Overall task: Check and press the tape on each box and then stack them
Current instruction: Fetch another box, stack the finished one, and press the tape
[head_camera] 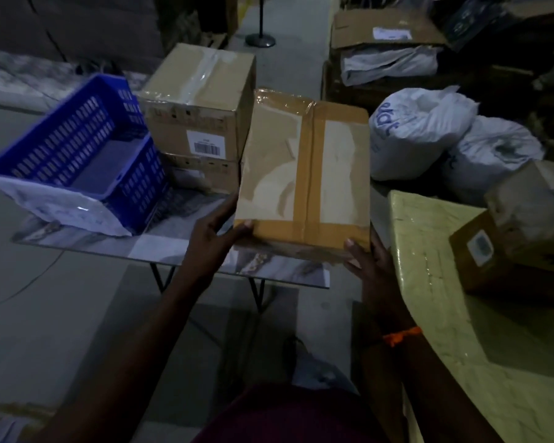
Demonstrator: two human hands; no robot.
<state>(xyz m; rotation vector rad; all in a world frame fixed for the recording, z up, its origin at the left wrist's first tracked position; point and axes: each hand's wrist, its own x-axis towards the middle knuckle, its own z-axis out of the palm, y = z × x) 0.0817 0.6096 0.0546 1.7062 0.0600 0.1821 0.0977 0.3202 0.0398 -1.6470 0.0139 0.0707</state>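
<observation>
On the marbled table (160,247), a blue basket (77,155) beside stacked boxes (199,116).

Low table (173,247): marbled top, thin dark legs, standing on the grey floor (45,314). Left on the top is a blue slotted basket (77,155) with a pale label on its near end. Just beside it, to the right, a cardboard box (202,175) lies flat and carries a taped box (199,100).

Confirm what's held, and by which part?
The flat taped cardboard box, by its near edge: left hand grips the near-left corner, right hand the near-right corner, thumbs on top.
</observation>
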